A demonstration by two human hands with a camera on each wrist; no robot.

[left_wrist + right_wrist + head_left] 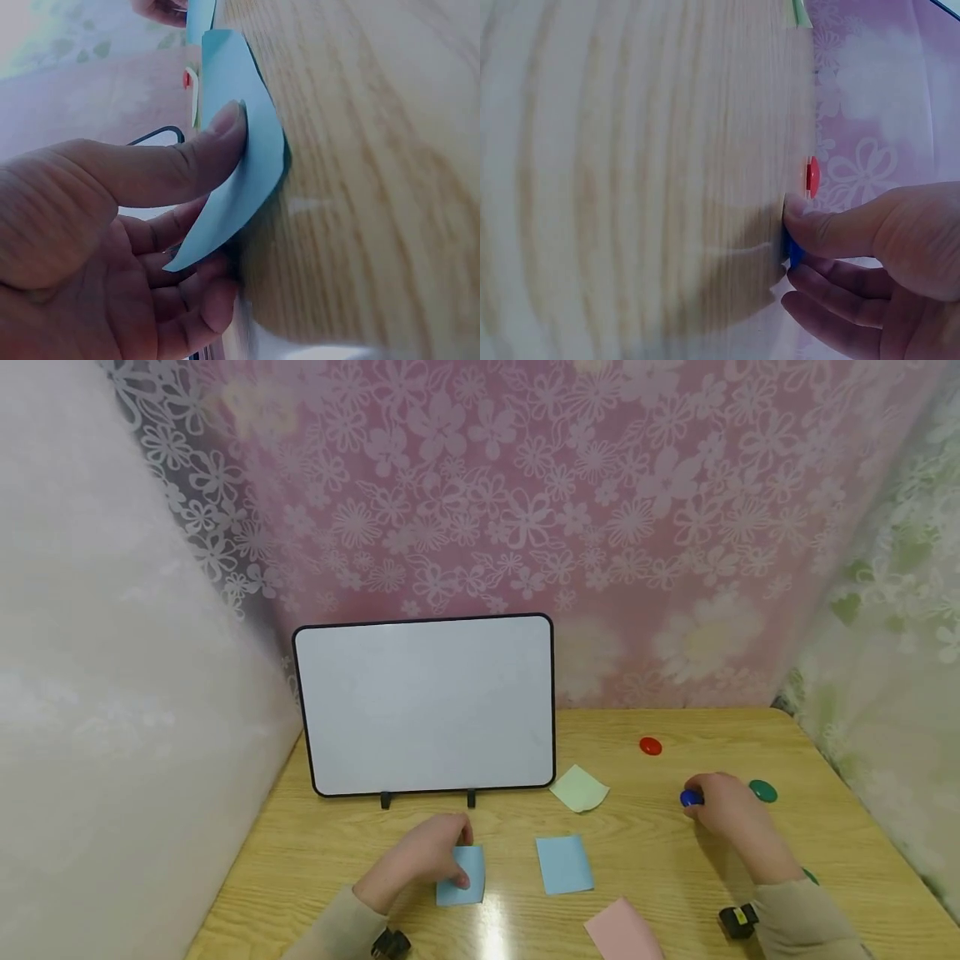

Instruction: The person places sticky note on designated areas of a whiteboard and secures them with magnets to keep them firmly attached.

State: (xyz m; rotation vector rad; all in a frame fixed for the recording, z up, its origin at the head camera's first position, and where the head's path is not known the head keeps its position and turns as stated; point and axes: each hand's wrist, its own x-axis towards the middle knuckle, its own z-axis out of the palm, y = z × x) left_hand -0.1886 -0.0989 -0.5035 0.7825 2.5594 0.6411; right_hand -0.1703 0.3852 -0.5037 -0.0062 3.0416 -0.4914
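My left hand (431, 850) pinches a light blue sticky note (459, 897) at the front middle of the table. In the left wrist view the thumb lies over the blue note (256, 169), which bows in a curve, with the fingers behind it. Over on the right side, my right hand (733, 817) holds a dark blue round magnet (690, 798) by its edges. The right wrist view has this blue magnet (793, 253) between thumb and fingertips, low over the wood, partly covered by the thumb.
A whiteboard (427, 706) stands on black feet at the back left. Nearby lie a pale green note (579, 790), a second blue note (565, 866) and a pink note (624, 931). A red magnet (650, 746) and a green magnet (763, 791) flank the right hand.
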